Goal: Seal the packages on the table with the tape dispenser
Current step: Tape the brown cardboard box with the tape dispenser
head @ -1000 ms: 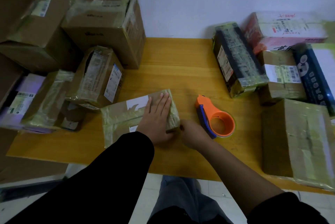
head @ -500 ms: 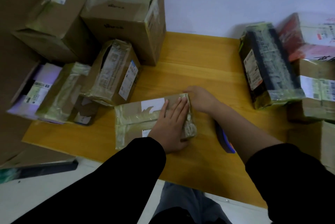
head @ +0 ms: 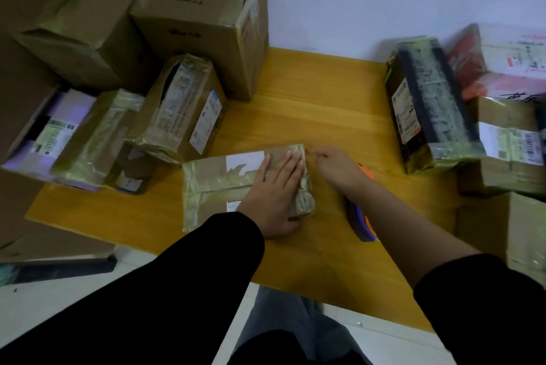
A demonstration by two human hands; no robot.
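the left hand (head: 274,190) lies flat and spread on the right half of a small package (head: 218,184). its straight fingers (head: 291,163) press down on the glossy tape and reach almost to the far edge. the right hand (head: 334,163) sits just right of the left one, with its fingertips at the package's far right corner. motion blur smears them, so i cannot tell whether they pinch something or only touch there.

the tape dispenser (head: 362,223) lies on the surface (head: 310,98) under the right forearm, near the right hand's wrist. the arm covers most of it, leaving only a blue edge and bits of orange.

beyond the left hand and to its left, a tape-wrapped parcel (head: 183,110) leans against a large cardboard box (head: 206,19). further left is a purple and white package (head: 56,128), and a low taped box just beside it.

to the right of the right hand, well apart, a black package (head: 425,104) stands tilted. a red and white parcel (head: 502,60) and a brown labelled box (head: 508,143) are stacked behind it, cut off by the frame edge. the labels are too blurred to read.
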